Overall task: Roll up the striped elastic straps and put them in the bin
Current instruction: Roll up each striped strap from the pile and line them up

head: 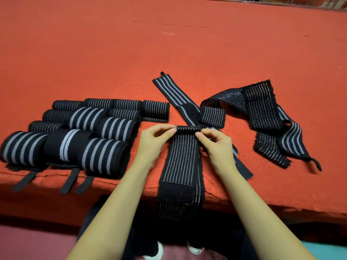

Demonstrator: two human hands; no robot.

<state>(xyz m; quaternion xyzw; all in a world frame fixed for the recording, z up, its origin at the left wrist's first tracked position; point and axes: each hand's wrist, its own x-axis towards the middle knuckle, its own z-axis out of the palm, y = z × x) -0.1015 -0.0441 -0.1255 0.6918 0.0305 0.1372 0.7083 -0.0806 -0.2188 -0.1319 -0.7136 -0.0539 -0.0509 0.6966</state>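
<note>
- Shoes, white-toed, at the bottom edge of the view, below the table's near edge and between the two bare forearms.
- Left hand: fingers curled, thumb and fingertips pinching the left end of the small roll; nothing else held.
- Right hand: fingers curled likewise, thumb and fingertips pinching the right end of the same roll.
- Thin-striped strap: black with many fine pale lines, lying lengthwise between the hands and running toward the camera. Its near end hangs over the table edge.
- Small roll: the far end of that strap, turned over into a tight, narrow coil held between both hands, just above the table.
- Fastener patch: plain black, fuzzy, on the strap where it bends over the table edge.
- Wide-striped strap: black with broad grey bands, flat and unrolled, lying diagonally and passing under the thin-striped strap; a small black loop at its far end.
- Loose straps: an unrolled heap to the right, thin-striped and wide-striped pieces overlapping, well apart from the hands.
- Rolled straps: a close cluster of finished rolls to the left of the left hand, some thin-striped, some wide-striped, touching one another; three black tabs hang over the near edge below them.
- Table: covered in red cloth, bearing all the straps.
</note>
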